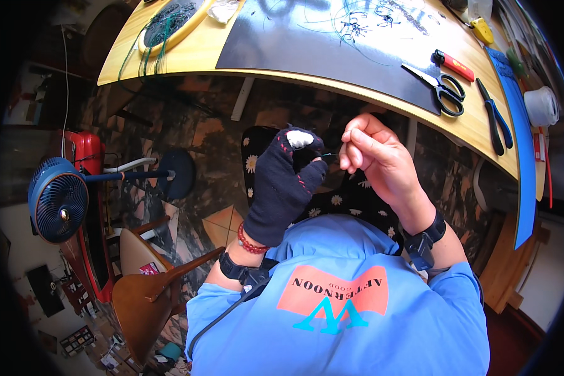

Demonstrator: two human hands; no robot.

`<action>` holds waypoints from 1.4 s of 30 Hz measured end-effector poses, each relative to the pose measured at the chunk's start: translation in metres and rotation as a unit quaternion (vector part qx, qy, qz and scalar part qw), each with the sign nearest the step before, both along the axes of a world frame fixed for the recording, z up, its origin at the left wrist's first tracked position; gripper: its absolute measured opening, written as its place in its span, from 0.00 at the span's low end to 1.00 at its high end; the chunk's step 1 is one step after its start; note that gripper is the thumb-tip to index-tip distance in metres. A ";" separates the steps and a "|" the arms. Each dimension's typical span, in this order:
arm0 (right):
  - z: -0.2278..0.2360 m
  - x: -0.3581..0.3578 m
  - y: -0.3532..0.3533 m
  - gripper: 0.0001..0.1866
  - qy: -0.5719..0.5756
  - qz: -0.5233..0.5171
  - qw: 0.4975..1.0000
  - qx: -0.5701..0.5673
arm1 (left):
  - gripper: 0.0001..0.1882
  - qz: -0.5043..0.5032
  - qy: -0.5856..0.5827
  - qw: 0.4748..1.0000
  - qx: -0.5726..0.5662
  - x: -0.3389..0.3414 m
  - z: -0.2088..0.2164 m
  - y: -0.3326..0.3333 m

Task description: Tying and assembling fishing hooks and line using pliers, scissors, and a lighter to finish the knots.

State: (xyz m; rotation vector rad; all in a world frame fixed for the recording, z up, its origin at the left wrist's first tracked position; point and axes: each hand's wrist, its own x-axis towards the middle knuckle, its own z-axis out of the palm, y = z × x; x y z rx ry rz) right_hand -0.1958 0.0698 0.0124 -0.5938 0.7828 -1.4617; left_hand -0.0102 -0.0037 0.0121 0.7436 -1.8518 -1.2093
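Observation:
My left hand (277,188), in a black fingerless-looking glove with a white patch near the thumb and forefinger, is closed in a pinch. Bare, my right hand (385,158) pinches with thumb and forefinger just beside it, in front of the table edge. A thin dark cord (330,154) spans the small gap between the two hands. Its ends are hidden in the fingers, and whether anything else is in the left pinch is too small to make out. Both hands are held above my lap, over dark flowered cloth (336,200).
The wooden table (122,62) carries a dark mat (263,47) with knotted cords (355,28). Scissors (446,93), a red lighter (454,65), pliers (496,119) and a blue strip (525,188) lie at its right. A yellow-rimmed tray (197,22) holds green threads. A fan (59,199) and wooden chair (138,307) stand left.

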 end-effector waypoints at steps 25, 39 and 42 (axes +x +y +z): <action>-0.010 0.007 0.007 0.08 0.473 -0.228 0.850 -0.035 | 0.13 0.112 -0.003 0.992 -0.059 0.007 -0.014 -0.004; 0.012 0.015 -0.002 0.06 0.550 -0.122 0.820 -0.106 | 0.12 0.056 -0.067 0.970 -0.226 0.003 0.001 -0.002; 0.008 0.012 -0.001 0.06 0.544 -0.064 0.835 -0.052 | 0.11 0.051 -0.057 0.971 -0.228 0.000 0.001 -0.004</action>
